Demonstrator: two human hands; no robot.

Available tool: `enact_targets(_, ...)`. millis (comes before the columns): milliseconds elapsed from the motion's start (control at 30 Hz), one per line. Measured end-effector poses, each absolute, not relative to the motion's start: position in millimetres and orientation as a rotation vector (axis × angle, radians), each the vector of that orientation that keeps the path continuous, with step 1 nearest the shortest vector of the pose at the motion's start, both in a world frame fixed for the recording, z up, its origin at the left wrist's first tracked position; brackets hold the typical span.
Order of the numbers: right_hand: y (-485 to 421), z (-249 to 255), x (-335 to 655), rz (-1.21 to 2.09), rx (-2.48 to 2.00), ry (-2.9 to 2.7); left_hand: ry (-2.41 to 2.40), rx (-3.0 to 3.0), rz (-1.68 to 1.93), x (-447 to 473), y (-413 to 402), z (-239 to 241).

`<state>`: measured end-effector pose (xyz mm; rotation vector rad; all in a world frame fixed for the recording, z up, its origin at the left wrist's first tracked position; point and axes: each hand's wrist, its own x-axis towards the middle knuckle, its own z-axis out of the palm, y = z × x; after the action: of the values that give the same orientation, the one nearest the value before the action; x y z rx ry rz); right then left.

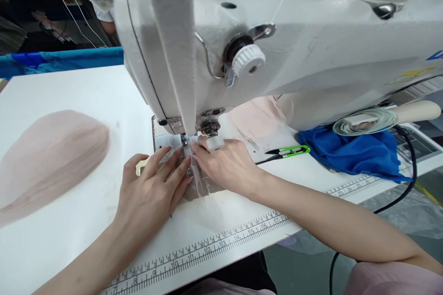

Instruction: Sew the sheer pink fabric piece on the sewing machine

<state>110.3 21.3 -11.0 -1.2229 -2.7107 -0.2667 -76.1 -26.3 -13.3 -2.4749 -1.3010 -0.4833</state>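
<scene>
Both hands rest on sheer fabric beneath a white sewing machine.

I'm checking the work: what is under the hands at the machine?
Sheer material shows between the left hand and right hand; whatever lies directly beneath them is covered from view.

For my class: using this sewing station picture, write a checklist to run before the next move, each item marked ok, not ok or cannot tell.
1. Left hand steadying the sheer cloth: ok, fingers spread on it.
2. Right hand well away from the presser foot: not ok, fingertips close beside it.
3. Snips apart from the right hand: ok.
4. Blue cloth apart from the sheer cloth: ok.
5. Needle threading: cannot tell, too small.
</scene>
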Motion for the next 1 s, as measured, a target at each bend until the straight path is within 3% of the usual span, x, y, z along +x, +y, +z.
enact_targets(1000,23.2,-7.9,110.4,-0.264,-1.254,-2.748,-1.344,-2.484,-0.483,-78.8,-23.8,-16.7)
